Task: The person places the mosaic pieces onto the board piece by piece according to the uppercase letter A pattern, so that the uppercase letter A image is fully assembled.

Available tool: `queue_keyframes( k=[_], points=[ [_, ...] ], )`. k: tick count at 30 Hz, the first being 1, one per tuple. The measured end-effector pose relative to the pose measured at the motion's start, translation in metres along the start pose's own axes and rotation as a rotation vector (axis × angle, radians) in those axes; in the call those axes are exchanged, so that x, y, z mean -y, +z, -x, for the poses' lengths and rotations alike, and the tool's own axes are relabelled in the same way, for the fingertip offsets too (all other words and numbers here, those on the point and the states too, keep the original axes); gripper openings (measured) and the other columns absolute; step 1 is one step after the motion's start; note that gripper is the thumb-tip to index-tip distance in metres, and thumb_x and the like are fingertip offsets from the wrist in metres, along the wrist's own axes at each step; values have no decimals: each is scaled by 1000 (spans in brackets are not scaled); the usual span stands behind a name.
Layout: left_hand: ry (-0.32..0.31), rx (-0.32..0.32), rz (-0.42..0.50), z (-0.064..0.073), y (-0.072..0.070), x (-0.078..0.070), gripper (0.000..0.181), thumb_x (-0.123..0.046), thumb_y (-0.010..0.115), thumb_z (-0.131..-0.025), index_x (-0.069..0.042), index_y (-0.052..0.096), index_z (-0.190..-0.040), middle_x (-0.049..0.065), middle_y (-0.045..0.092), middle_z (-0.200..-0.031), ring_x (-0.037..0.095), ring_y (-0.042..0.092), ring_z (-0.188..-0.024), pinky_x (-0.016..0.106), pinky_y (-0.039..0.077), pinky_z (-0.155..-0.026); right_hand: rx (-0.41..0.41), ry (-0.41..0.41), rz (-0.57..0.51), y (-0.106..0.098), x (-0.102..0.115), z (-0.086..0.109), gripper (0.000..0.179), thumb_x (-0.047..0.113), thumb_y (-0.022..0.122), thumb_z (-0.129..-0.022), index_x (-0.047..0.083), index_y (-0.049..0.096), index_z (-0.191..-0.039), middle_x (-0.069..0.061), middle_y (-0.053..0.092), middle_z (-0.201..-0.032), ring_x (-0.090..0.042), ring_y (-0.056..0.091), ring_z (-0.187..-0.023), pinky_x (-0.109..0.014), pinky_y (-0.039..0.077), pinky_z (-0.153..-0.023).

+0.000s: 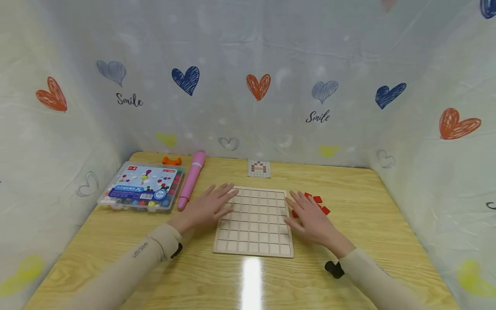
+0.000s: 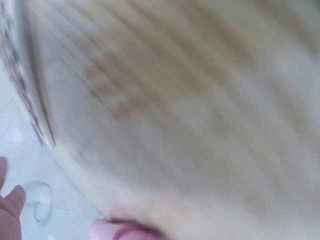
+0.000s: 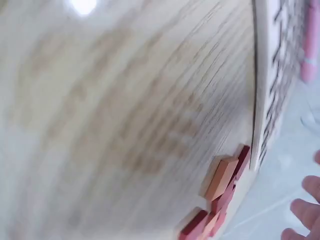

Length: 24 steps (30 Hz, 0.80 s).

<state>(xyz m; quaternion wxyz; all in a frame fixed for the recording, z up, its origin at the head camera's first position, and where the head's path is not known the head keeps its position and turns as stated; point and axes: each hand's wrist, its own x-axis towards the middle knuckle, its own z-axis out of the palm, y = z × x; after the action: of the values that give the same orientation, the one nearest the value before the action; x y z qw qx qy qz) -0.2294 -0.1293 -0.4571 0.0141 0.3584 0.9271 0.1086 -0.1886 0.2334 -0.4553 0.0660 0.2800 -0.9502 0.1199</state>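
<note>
A square wooden grid board lies flat on the table between my two hands. Over its left edge reaches my left hand, fingers spread and straight, holding nothing. My right hand is spread at the board's right edge, above a loose group of red square tiles; part of the group is hidden beneath it. In the right wrist view several of these tiles lie beside the board's edge, and the right fingers look extended. Whether either hand touches the board I cannot tell.
Behind the board lies a small card with a grid pattern. At the left are a clear plastic box of coloured pieces, a pink pen-shaped stick and an orange piece. Heart-printed curtains enclose the wooden table.
</note>
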Motion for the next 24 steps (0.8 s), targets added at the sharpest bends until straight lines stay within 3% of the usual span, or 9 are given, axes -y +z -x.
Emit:
queue_keyframes(
  k=[4,8,11,15,24],
  points=[
    [-162,-95,331,-2,2,4,56,-33,51,-105,-11,38,-155,11,28,-165,32,28,-152,53,21,-125,-79,221,-215,-7,-7,19,49,30,61,-100,0,57,-138,-21,47,-152,-44,41,-141,-64,34,-115],
    [-245,-153,551,-3,1,11,53,-17,59,-101,-3,44,-150,19,34,-161,40,34,-147,56,30,-121,-105,478,-469,-17,-12,34,49,36,54,-104,3,55,-141,-21,52,-147,-43,47,-136,-62,40,-111],
    [-259,-148,610,-4,-1,16,51,-10,63,-98,2,48,-146,24,38,-157,45,39,-142,57,35,-117,-87,625,-637,-25,-15,42,55,44,49,-104,7,50,-146,-19,49,-150,-40,47,-137,-58,41,-112],
    [-274,-121,628,-3,1,22,46,-9,66,-95,2,56,-138,23,40,-156,45,36,-144,57,32,-119,-69,700,-787,-33,-18,50,60,47,47,-105,7,44,-150,-18,45,-154,-38,42,-141,-58,37,-115],
    [-306,-118,645,-3,14,27,35,-13,70,-94,-3,66,-127,15,45,-155,38,29,-151,54,21,-125,-37,747,-805,-41,-28,63,59,43,45,-106,6,42,-151,-21,44,-153,-39,44,-137,-55,39,-113]
  ],
)
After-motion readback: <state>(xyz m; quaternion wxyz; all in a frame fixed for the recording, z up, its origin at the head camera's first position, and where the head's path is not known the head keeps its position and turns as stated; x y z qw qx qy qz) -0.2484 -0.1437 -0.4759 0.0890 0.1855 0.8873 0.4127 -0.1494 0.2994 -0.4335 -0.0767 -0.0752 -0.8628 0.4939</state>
